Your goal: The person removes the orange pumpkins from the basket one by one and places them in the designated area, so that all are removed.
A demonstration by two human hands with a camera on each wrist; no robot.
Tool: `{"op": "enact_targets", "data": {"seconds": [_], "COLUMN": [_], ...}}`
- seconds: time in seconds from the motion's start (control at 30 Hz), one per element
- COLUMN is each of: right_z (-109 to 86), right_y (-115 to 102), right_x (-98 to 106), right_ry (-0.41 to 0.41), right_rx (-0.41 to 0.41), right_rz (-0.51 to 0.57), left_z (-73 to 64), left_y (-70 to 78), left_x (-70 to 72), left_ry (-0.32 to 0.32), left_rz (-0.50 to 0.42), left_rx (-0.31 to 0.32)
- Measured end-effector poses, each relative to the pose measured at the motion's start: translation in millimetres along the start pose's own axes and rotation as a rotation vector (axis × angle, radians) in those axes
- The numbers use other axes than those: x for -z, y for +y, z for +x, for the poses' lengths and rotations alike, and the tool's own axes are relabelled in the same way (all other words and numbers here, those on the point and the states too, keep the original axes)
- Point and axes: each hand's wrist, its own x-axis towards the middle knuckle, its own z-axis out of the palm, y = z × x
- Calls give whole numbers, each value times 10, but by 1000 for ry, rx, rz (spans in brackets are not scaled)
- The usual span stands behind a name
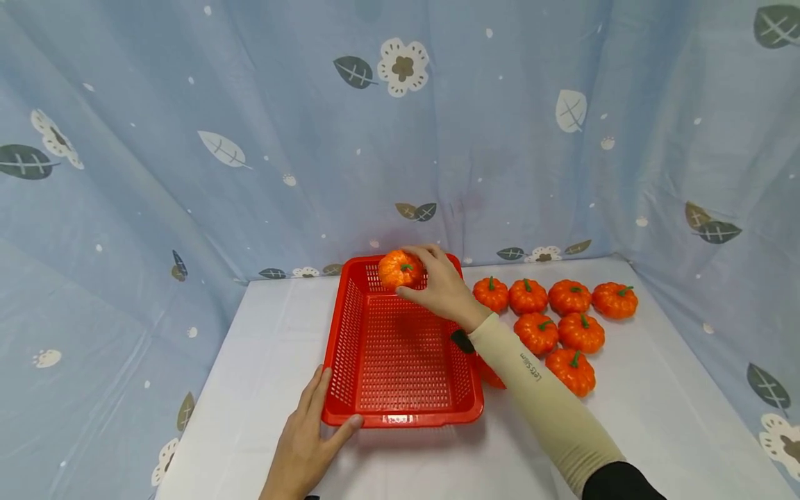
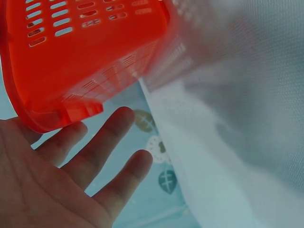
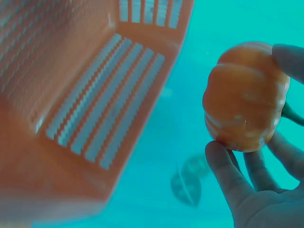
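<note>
My right hand (image 1: 440, 285) grips a small orange pumpkin (image 1: 397, 271) with a green stem, between thumb and fingertips. It is over the far end of a red perforated plastic basket (image 1: 406, 420). In the right wrist view the pumpkin (image 3: 244, 97) hangs in the fingers beside the basket's slotted wall (image 3: 142, 95). My left hand (image 1: 303, 437) rests at the basket's near left corner, thumb on the front rim and fingers along the left side. The left wrist view shows those fingers (image 2: 102, 142) extended and spread by the basket rim (image 2: 42, 126).
Several more orange pumpkins (image 1: 569, 297) stand in rows on the white table (image 1: 275, 333), right of the basket. One pumpkin (image 1: 490, 375) is partly hidden by the right forearm. A blue patterned curtain (image 1: 300, 139) hangs behind the table and along its sides.
</note>
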Motion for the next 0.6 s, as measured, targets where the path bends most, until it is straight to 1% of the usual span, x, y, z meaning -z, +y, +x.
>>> {"op": "enact_targets", "data": {"seconds": [0.07, 0.2, 0.3, 0.4, 0.5, 0.57, 0.6], "right_z": [-72, -253, -437, -634, -846, -983, -1055], "right_y": [33, 97, 152, 219, 296, 355, 382], "right_x": [118, 359, 547, 733, 929, 1060, 1125], "right_ry": [25, 61, 77, 110, 155, 183, 195], "right_rx": [0, 5, 14, 28, 36, 33, 18], "right_rz": [-3, 7, 19, 15, -24, -57, -78], "left_z": [5, 5, -6, -14, -20, -18, -16], "left_y": [-3, -5, 0, 9, 13, 14, 14], "left_x": [7, 16, 20, 28, 30, 28, 26], "left_ry": [2, -3, -8, -6, -8, -4, -3], "left_rz": [-3, 2, 13, 20, 21, 18, 13], "left_rx": [-8, -1, 6, 4, 0, -3, -4]}}
